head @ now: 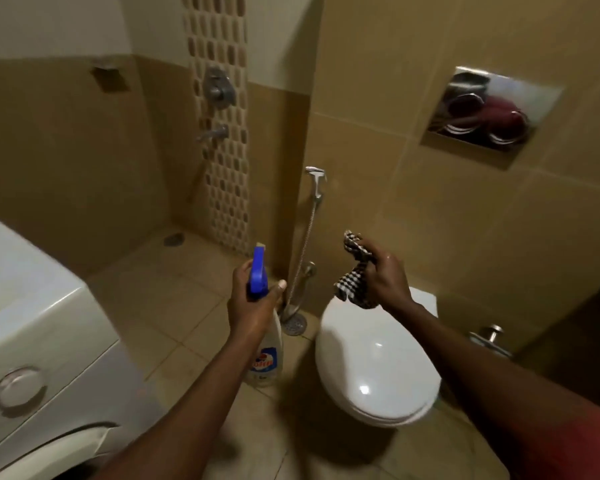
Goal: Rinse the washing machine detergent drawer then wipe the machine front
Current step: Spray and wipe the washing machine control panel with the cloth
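A: Head view, entry one: hazards?

B: Spray bottle [266,355]: the nozzle seems to point toward the far wall, not at the washing machine [32,323]. The machine sits at the left edge, well apart from both hands. Likely fault: a squeeze now would put cleaner on the floor [174,306] or the toilet [374,368] and leave the tiles slick. Checked cloth [353,271]: a loose tail hangs over the toilet lid, so a slack grip could drop it there. Detergent drawer: cannot be made out.

A: Entry two: hands?

B: Left hand [253,303]: fingers curled round the bottle's neck under the blue trigger head, thumb lifted. Right hand [388,277]: closed, bunching the cloth above the toilet's rear. Neither touches the machine.
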The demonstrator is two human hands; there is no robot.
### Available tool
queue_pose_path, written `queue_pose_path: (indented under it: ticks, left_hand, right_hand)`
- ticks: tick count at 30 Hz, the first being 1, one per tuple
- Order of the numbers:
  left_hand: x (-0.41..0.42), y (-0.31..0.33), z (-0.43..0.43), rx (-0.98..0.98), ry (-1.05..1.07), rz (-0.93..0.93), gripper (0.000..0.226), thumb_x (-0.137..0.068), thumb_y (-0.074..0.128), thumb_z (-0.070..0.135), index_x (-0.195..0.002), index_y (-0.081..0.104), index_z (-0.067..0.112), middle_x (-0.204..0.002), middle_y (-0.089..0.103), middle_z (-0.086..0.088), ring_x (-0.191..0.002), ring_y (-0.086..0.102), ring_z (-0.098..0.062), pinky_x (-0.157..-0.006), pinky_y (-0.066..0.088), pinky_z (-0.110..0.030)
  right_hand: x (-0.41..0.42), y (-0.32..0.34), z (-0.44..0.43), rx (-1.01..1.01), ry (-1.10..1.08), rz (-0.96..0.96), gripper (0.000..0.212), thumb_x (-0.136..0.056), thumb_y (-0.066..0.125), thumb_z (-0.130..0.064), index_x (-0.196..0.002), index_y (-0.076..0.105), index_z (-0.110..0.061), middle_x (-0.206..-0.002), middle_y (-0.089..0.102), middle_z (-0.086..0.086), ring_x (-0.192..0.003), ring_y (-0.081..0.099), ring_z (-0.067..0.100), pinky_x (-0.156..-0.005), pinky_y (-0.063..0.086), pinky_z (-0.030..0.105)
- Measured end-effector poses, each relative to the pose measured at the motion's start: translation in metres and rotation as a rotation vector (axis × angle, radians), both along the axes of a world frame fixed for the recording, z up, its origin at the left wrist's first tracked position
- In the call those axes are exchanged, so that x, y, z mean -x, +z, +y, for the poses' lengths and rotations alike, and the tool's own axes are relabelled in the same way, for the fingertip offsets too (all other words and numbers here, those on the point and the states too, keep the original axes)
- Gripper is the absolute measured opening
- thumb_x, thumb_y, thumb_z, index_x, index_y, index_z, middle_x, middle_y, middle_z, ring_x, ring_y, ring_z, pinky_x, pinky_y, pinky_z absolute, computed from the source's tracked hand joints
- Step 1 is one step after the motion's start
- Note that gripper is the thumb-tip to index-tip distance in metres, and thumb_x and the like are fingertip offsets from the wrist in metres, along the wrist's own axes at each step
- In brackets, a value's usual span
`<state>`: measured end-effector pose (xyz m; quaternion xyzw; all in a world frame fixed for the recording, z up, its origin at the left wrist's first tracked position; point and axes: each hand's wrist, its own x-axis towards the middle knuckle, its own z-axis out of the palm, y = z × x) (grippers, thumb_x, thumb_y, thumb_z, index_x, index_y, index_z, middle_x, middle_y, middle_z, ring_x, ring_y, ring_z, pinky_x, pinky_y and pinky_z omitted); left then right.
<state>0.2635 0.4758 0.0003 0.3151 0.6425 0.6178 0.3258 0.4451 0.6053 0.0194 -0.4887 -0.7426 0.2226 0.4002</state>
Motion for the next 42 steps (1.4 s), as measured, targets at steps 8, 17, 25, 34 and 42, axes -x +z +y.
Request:
queue_pose_path:
  ticks: [8,17,25,34,42]
  left_hand:
    - [-0.092,0.001,0.088,0.021,-0.171,-0.067,0.052,-0.082,0.077,0.024,-0.120,0.046,0.042,-0.105,0.059,0.015,-0.097,0.059,-0.010,-0.089,0.050,-0.032]
    - [-0.156,-0.066,0.178,0.080,-0.256,-0.077,0.070,-0.082,0.078,0.017,-0.140,0.043,0.033,-0.128,0.055,0.013,-0.108,0.057,0.005,-0.085,0.050,-0.012]
    - [-0.171,-0.098,0.198,0.155,-0.221,0.028,0.059,-0.084,0.071,0.027,-0.133,0.039,0.040,-0.100,0.063,0.038,-0.094,0.060,0.017,-0.078,0.049,-0.007]
    - [-0.149,-0.102,0.173,0.361,-0.262,-0.031,0.091,-0.056,0.092,0.033,-0.134,0.044,0.021,-0.110,0.061,0.011,-0.103,0.061,-0.004,-0.073,0.048,-0.007]
    - [-0.143,-0.098,0.160,0.441,-0.249,-0.159,0.096,-0.052,0.096,0.025,-0.135,0.050,0.016,-0.123,0.062,-0.006,-0.111,0.059,-0.020,-0.075,0.049,-0.016]
  right_hand:
    - [-0.105,-0.031,0.061,0.170,-0.183,-0.109,0.046,-0.075,0.042,0.008,-0.097,0.068,-0.022,-0.077,0.064,-0.001,-0.076,0.057,0.019,-0.060,0.035,0.024]
    - [-0.123,-0.123,0.128,0.375,-0.084,-0.144,0.043,-0.088,0.043,0.004,-0.120,0.064,-0.015,-0.117,0.067,0.001,-0.106,0.060,0.017,-0.088,0.043,0.024]
    - [-0.101,-0.184,0.135,0.643,0.203,-0.414,0.029,-0.100,0.043,-0.026,-0.123,0.053,-0.013,-0.125,0.061,0.008,-0.116,0.055,0.026,-0.091,0.038,0.028]
    - [-0.108,-0.166,0.172,0.765,-0.088,-0.277,0.046,-0.089,0.055,-0.052,-0.118,0.059,-0.017,-0.126,0.060,0.008,-0.119,0.054,0.025,-0.096,0.040,0.034]
    - [-0.123,-0.138,0.180,0.581,-0.136,-0.224,0.034,-0.092,0.056,-0.041,-0.112,0.063,-0.014,-0.125,0.060,0.004,-0.116,0.054,0.021,-0.092,0.036,0.029]
